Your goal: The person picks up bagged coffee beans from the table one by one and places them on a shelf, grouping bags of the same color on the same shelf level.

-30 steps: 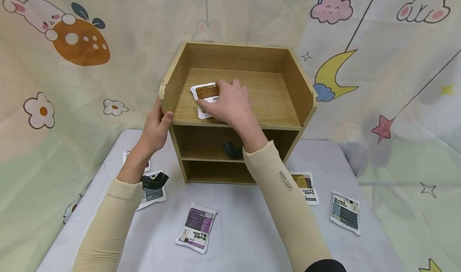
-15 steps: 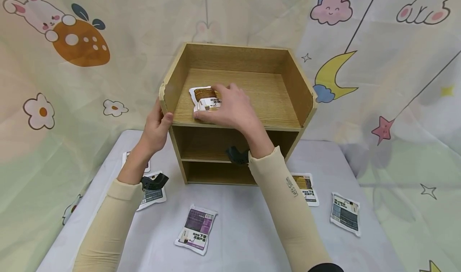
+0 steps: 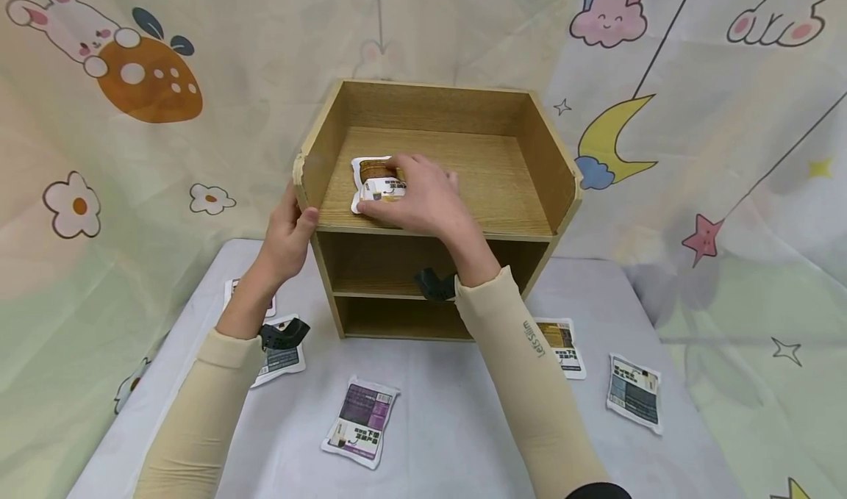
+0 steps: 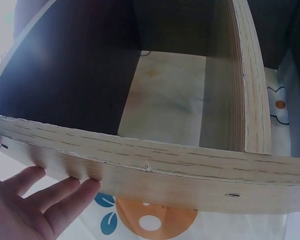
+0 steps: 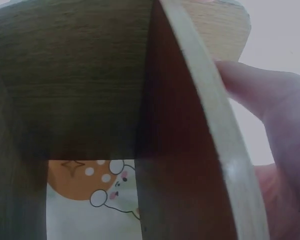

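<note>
— Where does the packet [image 3: 379, 189] lie from your grip?
— On the top level of the rack [image 3: 476, 145], just left of your right hand [image 3: 430, 196], which pinches it between thumb and fingers; its long axis seems to run front to back, though your hand hides part.
— And your left hand [image 3: 288, 236]?
— Farther from the packet, gripping the rack's left side.
</note>
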`<state>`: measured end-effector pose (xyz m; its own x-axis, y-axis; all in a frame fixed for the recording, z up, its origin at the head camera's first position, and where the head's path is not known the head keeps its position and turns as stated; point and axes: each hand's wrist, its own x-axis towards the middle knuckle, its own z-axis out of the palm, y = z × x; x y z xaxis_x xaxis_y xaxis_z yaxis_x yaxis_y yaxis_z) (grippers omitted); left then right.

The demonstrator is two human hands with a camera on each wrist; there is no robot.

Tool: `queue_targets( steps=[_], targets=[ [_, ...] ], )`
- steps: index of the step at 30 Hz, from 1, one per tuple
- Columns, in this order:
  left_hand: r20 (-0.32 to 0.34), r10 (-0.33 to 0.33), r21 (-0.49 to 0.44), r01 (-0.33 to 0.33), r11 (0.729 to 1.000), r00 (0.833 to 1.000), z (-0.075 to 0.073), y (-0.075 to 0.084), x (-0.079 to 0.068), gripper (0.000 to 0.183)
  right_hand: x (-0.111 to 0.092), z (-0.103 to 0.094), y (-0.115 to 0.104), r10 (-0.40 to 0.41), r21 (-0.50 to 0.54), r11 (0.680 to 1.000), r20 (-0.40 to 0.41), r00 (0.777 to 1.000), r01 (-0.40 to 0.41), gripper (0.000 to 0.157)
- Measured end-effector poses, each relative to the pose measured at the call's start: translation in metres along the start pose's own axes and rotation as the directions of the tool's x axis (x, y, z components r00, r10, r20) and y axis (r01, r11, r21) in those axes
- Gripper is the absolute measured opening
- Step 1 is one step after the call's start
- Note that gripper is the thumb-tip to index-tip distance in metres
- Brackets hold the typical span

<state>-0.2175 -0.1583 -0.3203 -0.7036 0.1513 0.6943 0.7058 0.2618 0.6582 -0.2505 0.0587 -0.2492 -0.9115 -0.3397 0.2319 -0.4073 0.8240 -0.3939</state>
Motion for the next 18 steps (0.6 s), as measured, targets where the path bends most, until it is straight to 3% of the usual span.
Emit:
queue_targets(
  steps=[9, 18],
  targets=[
    [-0.014, 0.007, -0.01, -0.008, 1.0, 1.0, -0.001, 0.001, -0.0001, 0.094, 0.001, -0.0012, -0.0097, 0.045, -0.112, 0.993, 0.038, 0.998, -0.04, 0.08],
    [0.004, 0.003, -0.004, -0.003, 1.0, 1.0, -0.0008, 0.0016, -0.0008, 0.094, 0.0032, -0.0011, -0.0055, 0.06, -0.124, 0.991, 0.036, 0.998, -0.055, 0.079]
  ],
)
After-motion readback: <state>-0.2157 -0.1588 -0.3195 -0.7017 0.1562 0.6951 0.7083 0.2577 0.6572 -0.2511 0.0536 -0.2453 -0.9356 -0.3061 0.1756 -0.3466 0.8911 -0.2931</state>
